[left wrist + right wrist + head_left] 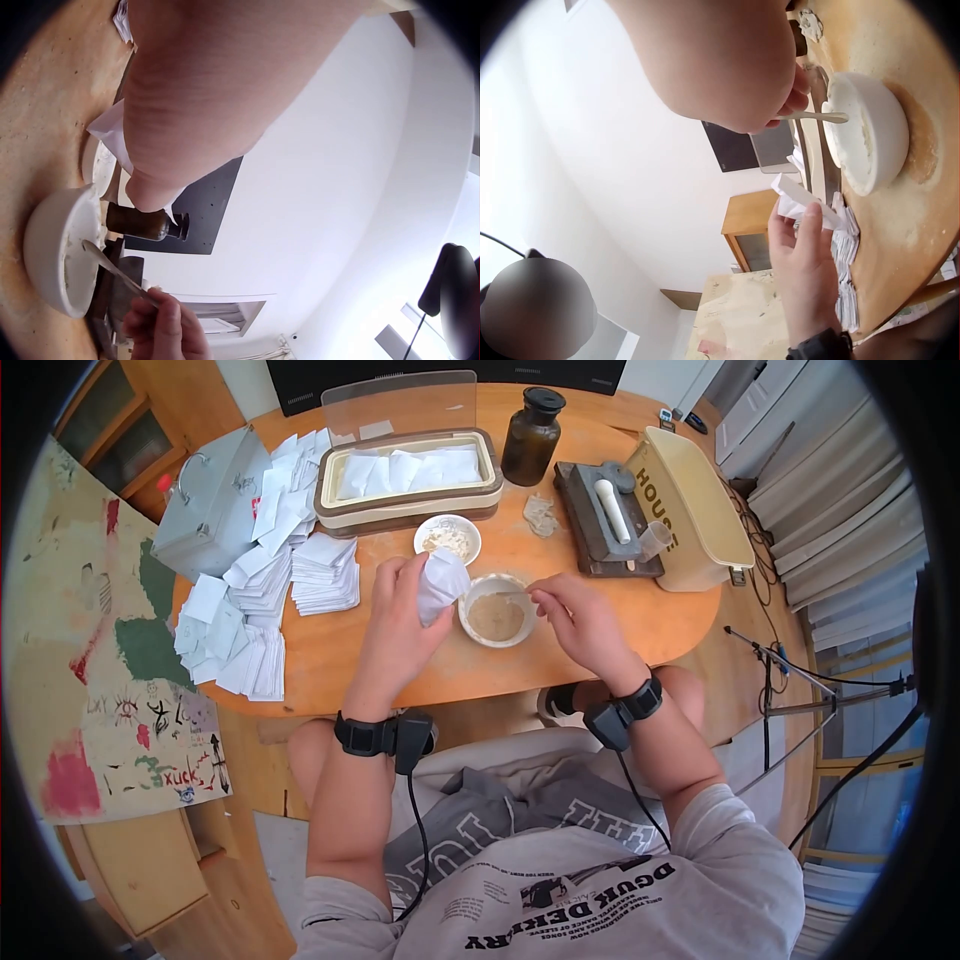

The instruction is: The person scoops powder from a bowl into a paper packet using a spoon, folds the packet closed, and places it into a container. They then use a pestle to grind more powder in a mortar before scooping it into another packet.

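Note:
My left hand (398, 615) holds a folded white paper packet (442, 582) just left of a white bowl (49, 240) with a pouring lip. Greyish-brown powder (495, 617) covers the bottom of this bowl. Between the thumb and fingers of my right hand (585, 622), a slim pale spoon (112, 268) is pinched. Its tip points down into the bowl, at the rim in the right wrist view. Behind the packet sits a smaller white bowl (419, 542) holding whitish crumbs.
Stacks of white paper packets (325, 573) lie at the left, by a grey metal case (205, 500). At the back are a lidded box (408, 510) of packets and a dark bottle (531, 440). A grey stone block (585, 510) with a white pestle (611, 510) and a cream bin (700, 510) stand right.

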A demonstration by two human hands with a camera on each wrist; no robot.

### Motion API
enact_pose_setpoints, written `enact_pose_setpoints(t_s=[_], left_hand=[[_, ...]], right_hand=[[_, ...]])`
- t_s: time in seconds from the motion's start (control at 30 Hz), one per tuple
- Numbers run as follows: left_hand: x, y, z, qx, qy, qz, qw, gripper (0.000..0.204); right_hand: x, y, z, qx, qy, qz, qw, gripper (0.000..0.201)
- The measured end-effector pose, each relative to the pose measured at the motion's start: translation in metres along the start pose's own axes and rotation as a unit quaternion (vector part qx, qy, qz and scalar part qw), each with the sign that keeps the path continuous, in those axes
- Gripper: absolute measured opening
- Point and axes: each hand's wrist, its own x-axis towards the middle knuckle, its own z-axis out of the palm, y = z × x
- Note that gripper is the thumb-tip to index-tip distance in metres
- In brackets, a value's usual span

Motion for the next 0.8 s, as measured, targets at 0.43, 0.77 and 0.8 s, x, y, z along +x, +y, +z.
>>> enact_pose_setpoints(t_s=[0.43,0.77,0.8], left_hand=[[-0.002,0.001,0.0,0.006,-0.006,0.002,1.0,0.06],[-0.003,0.003,-0.002,-0.004,-0.021,-0.008,1.0,0.062],[-0.003,0.002,-0.002,-0.004,-0.021,-0.009,1.0,0.062]], right_hand=[[0.004,0.002,-0.009,-0.025,-0.061,-0.024,0.998,0.013],[0.003,0.004,-0.019,-0.012,-0.071,0.054,0.996,0.012],[0.005,0.004,-0.018,-0.012,-0.072,0.054,0.996,0.012]])
